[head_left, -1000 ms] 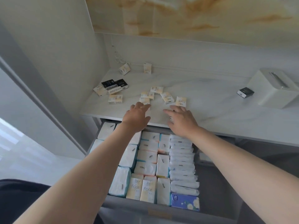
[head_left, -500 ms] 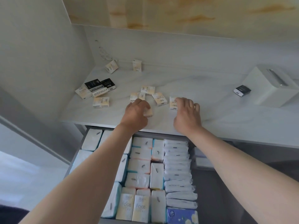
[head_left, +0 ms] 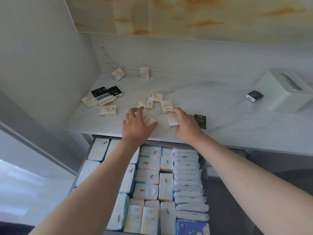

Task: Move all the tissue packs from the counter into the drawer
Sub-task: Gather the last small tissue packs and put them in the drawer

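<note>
Several small yellow-white and black tissue packs lie on the white counter (head_left: 211, 102). My left hand (head_left: 135, 128) holds one yellow pack (head_left: 149, 120) against its palm with the thumb, its fingertips reaching to another pack (head_left: 145, 104). My right hand (head_left: 186, 128) curls its fingers round a yellow pack (head_left: 173, 121), and a black pack (head_left: 200, 121) lies just to its right. More packs sit at the left (head_left: 107, 110) and by the back wall (head_left: 144, 72). Below the counter, the open drawer (head_left: 227, 209) is packed with rows of tissue packs (head_left: 147, 177).
A white tissue box (head_left: 284, 92) stands at the counter's right, with a black pack (head_left: 254, 95) beside it. A wall closes the counter's left side. A coiled white cable (head_left: 110, 60) hangs at the back corner. The drawer's right part shows bare dark floor.
Both hands reached onto the counter and each took hold of a yellow pack. The left hand's fingers have now stretched towards a further pack. A black pack shows beside my right hand.
</note>
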### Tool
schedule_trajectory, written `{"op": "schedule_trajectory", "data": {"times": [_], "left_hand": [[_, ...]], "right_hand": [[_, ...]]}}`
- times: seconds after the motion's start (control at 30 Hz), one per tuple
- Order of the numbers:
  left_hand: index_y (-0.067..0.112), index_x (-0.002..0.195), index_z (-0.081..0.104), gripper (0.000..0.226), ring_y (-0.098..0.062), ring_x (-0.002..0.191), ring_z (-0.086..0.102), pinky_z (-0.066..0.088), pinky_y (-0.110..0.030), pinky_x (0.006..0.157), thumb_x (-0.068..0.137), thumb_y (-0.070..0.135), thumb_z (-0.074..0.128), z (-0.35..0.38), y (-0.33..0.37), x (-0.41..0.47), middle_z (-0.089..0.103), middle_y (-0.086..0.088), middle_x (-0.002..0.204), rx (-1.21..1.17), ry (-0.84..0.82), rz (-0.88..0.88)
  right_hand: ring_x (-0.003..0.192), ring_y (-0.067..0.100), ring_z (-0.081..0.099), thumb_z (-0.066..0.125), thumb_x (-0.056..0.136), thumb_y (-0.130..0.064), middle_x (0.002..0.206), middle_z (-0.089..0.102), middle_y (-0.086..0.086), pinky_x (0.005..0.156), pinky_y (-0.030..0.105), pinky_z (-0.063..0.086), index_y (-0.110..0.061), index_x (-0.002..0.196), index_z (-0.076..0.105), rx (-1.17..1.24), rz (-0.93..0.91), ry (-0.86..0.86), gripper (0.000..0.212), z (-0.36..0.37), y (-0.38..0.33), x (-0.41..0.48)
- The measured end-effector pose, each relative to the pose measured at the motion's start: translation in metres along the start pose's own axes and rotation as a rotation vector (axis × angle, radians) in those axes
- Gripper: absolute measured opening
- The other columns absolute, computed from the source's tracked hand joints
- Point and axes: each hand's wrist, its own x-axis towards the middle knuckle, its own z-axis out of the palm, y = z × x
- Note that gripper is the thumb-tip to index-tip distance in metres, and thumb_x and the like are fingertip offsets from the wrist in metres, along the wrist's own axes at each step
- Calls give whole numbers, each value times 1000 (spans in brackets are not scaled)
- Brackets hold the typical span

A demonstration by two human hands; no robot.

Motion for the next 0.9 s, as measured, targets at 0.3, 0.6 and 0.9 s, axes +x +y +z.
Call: {"op": "schedule_trajectory", "data": {"times": [0.3,0.6,0.9], "left_hand": [[12,149,36,75,-28,126,35,34,-36,107,82,25,67,-7,-7,-2,43,-9,137,18,-242,98],[20,135,51,74,-16,111,44,43,-27,95,67,27,80,-26,-18,-38,52,2,119,15,-361,296],[26,133,49,73,-17,121,41,32,-32,108,69,45,80,-27,-33,-102,52,6,130,411,-582,414]], "right_hand": [[127,30,42,66,88,-47,134,46,12,96,39,46,-15,141,48,-65,274,-49,65,10,-8,-4],[131,23,39,71,76,-29,145,44,1,106,36,37,-20,150,31,-157,-18,-270,85,-1,-43,-26],[132,23,37,72,79,-36,145,37,2,105,39,40,-18,148,33,-280,-155,-557,81,25,-78,-84]]}}
